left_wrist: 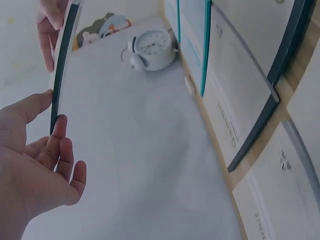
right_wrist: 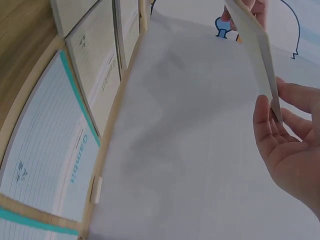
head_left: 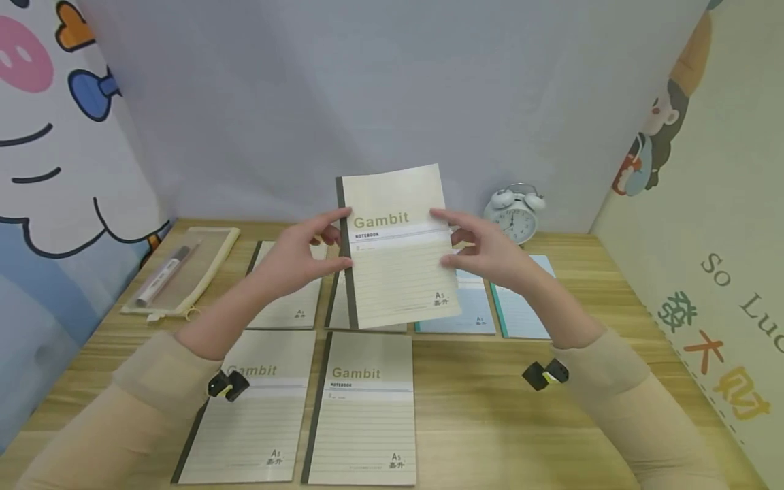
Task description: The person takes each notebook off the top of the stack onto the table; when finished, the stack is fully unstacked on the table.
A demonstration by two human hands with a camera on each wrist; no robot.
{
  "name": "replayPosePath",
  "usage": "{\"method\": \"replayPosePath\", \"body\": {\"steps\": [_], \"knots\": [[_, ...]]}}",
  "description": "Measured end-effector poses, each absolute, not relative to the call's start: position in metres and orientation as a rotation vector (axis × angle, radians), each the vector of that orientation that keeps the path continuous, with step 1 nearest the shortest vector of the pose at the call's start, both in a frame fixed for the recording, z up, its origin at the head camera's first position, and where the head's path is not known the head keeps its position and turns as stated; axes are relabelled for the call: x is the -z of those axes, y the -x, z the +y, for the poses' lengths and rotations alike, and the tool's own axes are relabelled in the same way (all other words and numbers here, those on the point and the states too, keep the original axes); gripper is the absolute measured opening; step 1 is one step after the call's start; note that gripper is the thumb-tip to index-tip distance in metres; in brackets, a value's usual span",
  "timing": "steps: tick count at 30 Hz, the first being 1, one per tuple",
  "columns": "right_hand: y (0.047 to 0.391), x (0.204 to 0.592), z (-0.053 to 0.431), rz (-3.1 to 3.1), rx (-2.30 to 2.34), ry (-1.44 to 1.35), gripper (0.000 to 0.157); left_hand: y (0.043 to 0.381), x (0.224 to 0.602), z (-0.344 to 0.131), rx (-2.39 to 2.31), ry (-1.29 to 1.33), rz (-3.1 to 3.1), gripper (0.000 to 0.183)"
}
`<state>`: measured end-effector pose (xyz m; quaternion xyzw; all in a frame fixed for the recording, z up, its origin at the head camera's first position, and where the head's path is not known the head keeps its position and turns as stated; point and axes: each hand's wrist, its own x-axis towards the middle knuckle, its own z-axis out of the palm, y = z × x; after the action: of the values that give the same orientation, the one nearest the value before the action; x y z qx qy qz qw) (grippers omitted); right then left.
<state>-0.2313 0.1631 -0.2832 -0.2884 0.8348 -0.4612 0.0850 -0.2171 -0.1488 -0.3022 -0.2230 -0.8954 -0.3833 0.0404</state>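
Between both hands a cream Gambit notebook [head_left: 401, 272] with a dark spine is held up above the table, cover toward the head camera and slightly tilted. My left hand [head_left: 300, 252] pinches its spine edge, thumb on the front and fingers behind. On the opposite edge my right hand [head_left: 486, 248] pinches it the same way. In the left wrist view the dark spine [left_wrist: 64, 65] shows edge-on between thumb and fingers. The right wrist view shows the page edge [right_wrist: 267, 65] in the right hand's grip. Part of the back-row notebooks is hidden behind the held one.
Cream notebooks lie in front, one at left [head_left: 257, 415] and one at centre [head_left: 367, 415], with more cream ones behind. Blue notebooks [head_left: 520, 306] lie back right. A white alarm clock [head_left: 514, 214] stands behind them. A zip pouch [head_left: 208, 252] with a marker [head_left: 162, 275] lies at left.
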Motion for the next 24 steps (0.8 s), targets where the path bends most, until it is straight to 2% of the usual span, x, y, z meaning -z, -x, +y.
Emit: {"method": "replayPosePath", "body": {"steps": [9, 18, 24], "knots": [[0.2, 0.293, 0.207, 2.743, 1.06, 1.085, 0.069, 0.183, 0.32, -0.104, 1.277, 0.713, -2.709, 0.077], [0.164, 0.326, 0.24, 2.795, 0.898, 1.024, 0.07, 0.159, 0.354, -0.071, 1.285, 0.751, -2.834, 0.078], [0.154, 0.347, 0.257, 2.726, 0.888, 0.893, 0.08, 0.148, 0.372, -0.053, 1.225, 0.832, -2.91, 0.077]]}}
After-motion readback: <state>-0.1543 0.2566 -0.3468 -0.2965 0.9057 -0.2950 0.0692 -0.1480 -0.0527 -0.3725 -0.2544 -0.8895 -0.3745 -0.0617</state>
